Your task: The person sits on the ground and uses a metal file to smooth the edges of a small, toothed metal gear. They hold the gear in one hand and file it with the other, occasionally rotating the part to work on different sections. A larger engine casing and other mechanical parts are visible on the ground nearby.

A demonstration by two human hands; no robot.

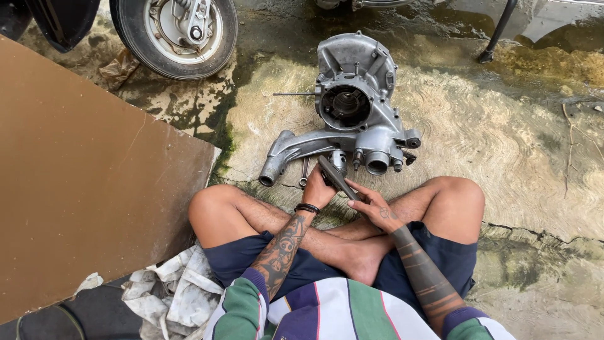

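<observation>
Left hand [316,191] and right hand [371,208], both clamped on 1 dark tool [335,178] beside engine case [355,107]; risk: greasy grip slips, tool strikes leg.

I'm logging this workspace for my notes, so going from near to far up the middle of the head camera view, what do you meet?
Striped shirt → crossed bare legs → right hand and left hand on a dark metal tool → grey scooter engine casing on the wet concrete floor.
</observation>
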